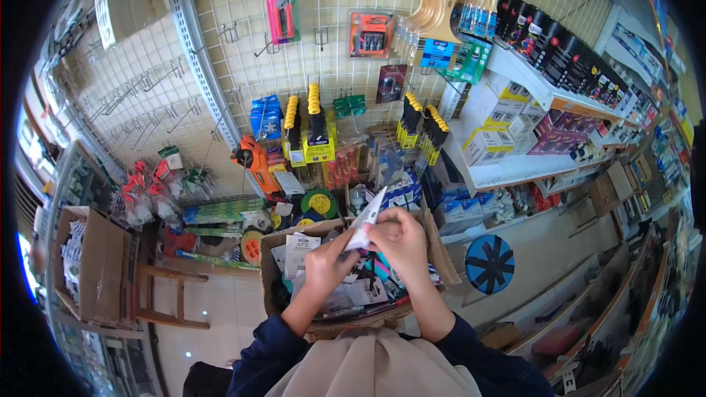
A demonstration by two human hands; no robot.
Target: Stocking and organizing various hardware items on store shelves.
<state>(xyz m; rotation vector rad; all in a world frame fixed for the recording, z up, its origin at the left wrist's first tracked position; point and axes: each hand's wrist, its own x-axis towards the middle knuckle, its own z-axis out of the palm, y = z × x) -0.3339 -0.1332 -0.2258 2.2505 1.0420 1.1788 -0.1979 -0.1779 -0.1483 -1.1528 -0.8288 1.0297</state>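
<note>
Both my hands hold a white card package (366, 221) above an open cardboard box (270, 281). My left hand (326, 264) grips its lower left side; my right hand (398, 240) has its fingers on the right edge. The package is tilted and seen nearly edge-on, so what it carries cannot be told. Beneath my hands the box is full of carded goods, among them a white carded package (301, 251) at its left side and a grey-white one (367, 291) nearer my body.
A wire grid wall (325, 66) with hooks bears paintbrushes (436, 8) and carded pruning shears (284, 5). A white shelf (507, 168) stands at the right, near a round blue-topped stool (490, 263). At the left are a cardboard box (105, 270) and a wooden stool (176, 298).
</note>
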